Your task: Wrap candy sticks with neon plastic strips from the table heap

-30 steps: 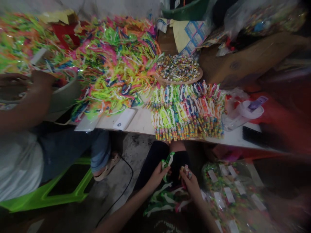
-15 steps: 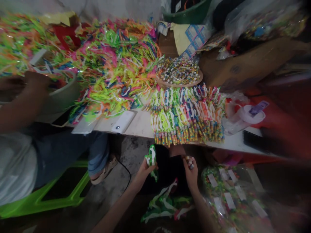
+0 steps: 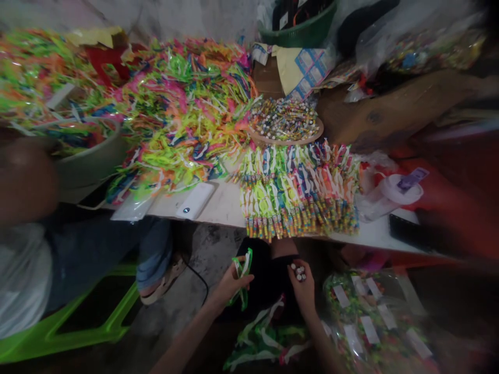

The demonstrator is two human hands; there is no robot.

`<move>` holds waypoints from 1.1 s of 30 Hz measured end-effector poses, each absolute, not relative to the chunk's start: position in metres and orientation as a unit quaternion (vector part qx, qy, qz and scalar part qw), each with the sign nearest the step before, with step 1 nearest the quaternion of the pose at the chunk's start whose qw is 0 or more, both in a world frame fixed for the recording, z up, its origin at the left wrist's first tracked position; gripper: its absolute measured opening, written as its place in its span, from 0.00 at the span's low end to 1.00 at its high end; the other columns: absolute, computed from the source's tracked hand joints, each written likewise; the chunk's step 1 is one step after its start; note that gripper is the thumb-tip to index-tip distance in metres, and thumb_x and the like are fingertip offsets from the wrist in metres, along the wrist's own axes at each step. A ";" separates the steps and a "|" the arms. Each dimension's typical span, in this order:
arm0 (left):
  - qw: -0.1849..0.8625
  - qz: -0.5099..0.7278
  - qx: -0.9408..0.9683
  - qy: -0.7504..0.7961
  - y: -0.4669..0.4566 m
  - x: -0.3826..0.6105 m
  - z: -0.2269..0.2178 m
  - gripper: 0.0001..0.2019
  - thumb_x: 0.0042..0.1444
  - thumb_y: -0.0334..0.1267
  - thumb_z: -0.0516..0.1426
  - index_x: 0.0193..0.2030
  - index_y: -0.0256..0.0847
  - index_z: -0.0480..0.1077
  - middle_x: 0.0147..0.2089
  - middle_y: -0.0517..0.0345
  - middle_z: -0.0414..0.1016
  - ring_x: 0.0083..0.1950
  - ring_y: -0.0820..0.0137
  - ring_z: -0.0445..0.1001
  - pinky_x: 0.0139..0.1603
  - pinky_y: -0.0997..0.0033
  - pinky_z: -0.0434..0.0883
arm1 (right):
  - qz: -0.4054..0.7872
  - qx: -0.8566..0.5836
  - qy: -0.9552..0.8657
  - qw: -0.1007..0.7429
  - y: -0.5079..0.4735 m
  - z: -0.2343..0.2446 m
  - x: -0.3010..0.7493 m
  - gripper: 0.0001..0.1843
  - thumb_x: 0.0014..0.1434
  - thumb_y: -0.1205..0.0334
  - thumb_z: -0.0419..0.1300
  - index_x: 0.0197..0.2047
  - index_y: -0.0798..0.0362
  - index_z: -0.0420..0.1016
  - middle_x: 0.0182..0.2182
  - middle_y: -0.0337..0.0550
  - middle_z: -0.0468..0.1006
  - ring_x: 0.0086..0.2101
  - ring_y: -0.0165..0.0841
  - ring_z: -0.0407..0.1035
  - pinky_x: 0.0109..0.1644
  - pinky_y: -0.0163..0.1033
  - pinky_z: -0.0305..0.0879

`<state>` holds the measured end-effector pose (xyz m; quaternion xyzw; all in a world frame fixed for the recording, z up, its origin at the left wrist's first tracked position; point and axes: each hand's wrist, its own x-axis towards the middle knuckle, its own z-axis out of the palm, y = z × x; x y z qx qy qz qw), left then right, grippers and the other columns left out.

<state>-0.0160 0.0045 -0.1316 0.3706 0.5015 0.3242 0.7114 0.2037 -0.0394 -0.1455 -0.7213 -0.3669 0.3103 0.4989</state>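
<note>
The left hand (image 3: 232,284) is pinched on a green-and-white strip (image 3: 242,269); the right hand (image 3: 306,293), apart from it, is curled around white-ended tubes (image 3: 300,272). More strips (image 3: 265,337), no tubes visible on them, lie nearer the body than either hand. Beyond the hands, rows of strip-and-tube pieces (image 3: 300,195) appear complete; loose tubes (image 3: 288,118) behind them and a strip pile (image 3: 187,104) beyond the left hand appear outstanding. The rows rest on a pale table (image 3: 229,203); a grey wall (image 3: 202,18) stands behind. Left of the left hand, a co-worker's arm (image 3: 25,179) is blurred.
</note>
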 end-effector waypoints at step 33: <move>0.693 0.283 0.435 0.500 0.012 0.017 -0.074 0.27 0.50 0.61 0.54 0.39 0.34 0.68 0.21 0.63 0.65 0.20 0.76 0.64 0.22 0.76 0.61 | 0.428 -0.685 -0.362 0.466 -0.033 -0.116 0.210 0.20 0.47 0.46 0.62 0.35 0.55 0.71 0.23 0.41 0.76 0.23 0.33 0.70 0.27 0.36 0.67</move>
